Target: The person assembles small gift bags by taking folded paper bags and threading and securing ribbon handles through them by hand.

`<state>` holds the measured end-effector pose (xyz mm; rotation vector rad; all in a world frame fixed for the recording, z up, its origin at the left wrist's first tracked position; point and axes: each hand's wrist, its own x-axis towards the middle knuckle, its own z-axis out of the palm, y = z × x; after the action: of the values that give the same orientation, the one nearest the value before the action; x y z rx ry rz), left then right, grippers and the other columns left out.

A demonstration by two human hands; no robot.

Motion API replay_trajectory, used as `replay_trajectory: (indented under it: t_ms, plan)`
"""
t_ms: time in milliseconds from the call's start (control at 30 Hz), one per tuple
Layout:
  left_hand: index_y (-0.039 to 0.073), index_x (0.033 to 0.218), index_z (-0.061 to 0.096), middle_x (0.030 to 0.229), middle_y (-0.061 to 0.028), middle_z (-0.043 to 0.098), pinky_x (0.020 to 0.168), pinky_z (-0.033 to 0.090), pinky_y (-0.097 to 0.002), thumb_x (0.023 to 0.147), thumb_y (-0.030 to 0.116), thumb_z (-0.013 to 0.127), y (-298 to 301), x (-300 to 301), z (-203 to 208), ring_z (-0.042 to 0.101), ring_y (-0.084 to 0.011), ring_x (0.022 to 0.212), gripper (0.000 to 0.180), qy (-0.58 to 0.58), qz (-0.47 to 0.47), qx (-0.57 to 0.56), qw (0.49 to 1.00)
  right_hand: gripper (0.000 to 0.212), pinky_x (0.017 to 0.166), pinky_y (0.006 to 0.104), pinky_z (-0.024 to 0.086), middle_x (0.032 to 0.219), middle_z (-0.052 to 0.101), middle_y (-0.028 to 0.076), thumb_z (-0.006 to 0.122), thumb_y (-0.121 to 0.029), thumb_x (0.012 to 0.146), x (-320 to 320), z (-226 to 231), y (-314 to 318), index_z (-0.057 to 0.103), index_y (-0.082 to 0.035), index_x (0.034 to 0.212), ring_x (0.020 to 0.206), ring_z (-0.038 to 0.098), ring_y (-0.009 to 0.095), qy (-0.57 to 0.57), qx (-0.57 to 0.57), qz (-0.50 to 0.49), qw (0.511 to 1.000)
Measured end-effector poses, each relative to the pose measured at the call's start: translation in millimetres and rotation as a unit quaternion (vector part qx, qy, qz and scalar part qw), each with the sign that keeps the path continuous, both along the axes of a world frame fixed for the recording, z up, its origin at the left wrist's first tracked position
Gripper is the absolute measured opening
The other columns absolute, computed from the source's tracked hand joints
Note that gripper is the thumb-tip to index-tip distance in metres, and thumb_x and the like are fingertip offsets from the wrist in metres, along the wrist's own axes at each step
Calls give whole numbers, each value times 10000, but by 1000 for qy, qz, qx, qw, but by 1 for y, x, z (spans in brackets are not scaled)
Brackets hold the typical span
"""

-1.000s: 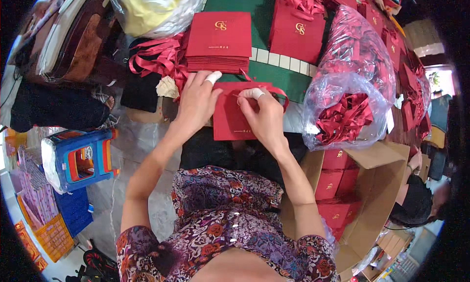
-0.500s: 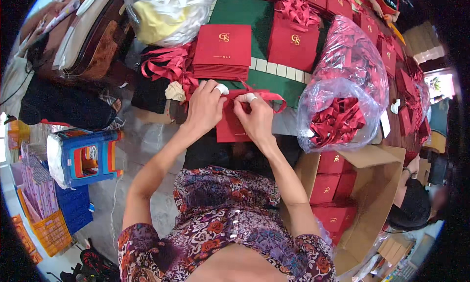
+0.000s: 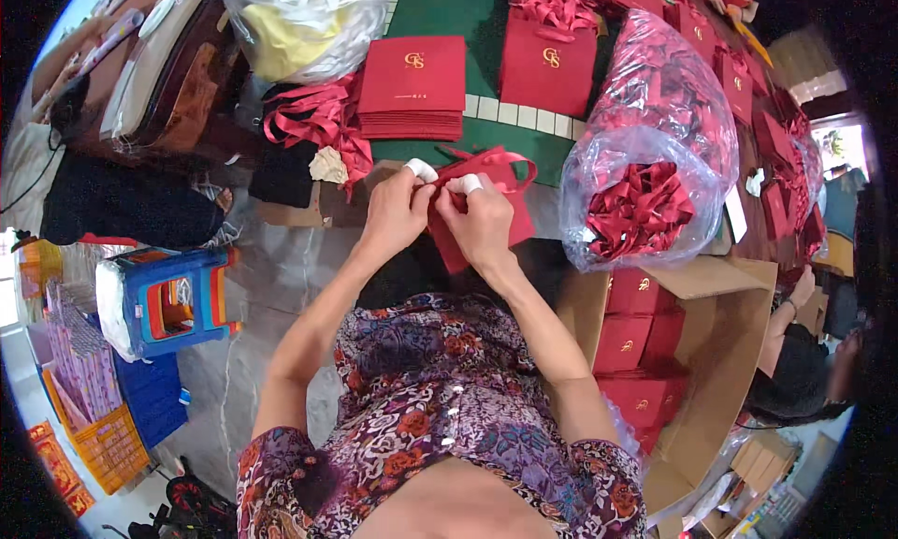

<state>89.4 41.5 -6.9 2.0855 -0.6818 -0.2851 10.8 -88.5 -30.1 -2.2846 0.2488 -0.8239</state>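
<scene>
A small red gift bag [image 3: 520, 219] hangs tilted at the table's near edge, partly covered by my right hand. Both my left hand [image 3: 397, 210] and my right hand [image 3: 475, 223] are closed at its top edge, fingertips nearly meeting. White wraps cover a finger on each hand. A red ribbon handle [image 3: 531, 170] loops out beyond my right hand. What exactly the left fingertips pinch is too small to make out; it appears to be ribbon at the bag's top. Just beyond my hands sits a neat stack of flat red bags [image 3: 412, 82].
Loose red ribbons [image 3: 323, 118] lie left of the stack. A clear plastic sack [image 3: 645, 99] full of ribbons stands to the right. Below it, an open cardboard box [image 3: 720, 380] holds red bags [image 3: 622, 342]. A blue stool [image 3: 168, 303] stands left. Another person's arm [image 3: 784, 319] shows far right.
The bag has tilted, its lower part swinging so that more shows right of my right hand. My hands have drawn closer together. The whole view has shifted slightly.
</scene>
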Motion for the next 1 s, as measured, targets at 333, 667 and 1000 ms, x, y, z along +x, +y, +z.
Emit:
replay_trajectory:
  t_ms: [333, 667, 1000]
  plan:
    - [9, 1068, 630, 846, -70, 668, 690, 513, -298, 926, 113, 665, 5, -2, -26, 629, -127, 749, 179, 100, -11, -56, 993, 205, 672, 395, 521, 882, 641, 138, 711, -36, 843, -16, 0, -10, 679, -42, 1046, 786, 657, 314, 48, -7, 66, 997]
    - [57, 994, 631, 895, -147, 656, 747, 507, -423, 802, 196, 775, -2, -3, 0, 631, -335, 873, 277, -79, -71, 11, 994, 119, 807, 435, 487, 939, 667, 142, 674, -108, 878, 3, 60, -47, 713, -58, 977, 903, 608, 346, 138, -95, 83, 982]
    - [36, 1046, 603, 976, -179, 635, 839, 478, -486, 809, 164, 771, -7, -3, -1, 600, -415, 939, 318, -218, -121, -38, 968, 273, 711, 289, 488, 798, 690, 47, 650, -222, 959, 25, 43, -92, 714, 44, 971, 749, 576, 84, 355, 215, 319, 852]
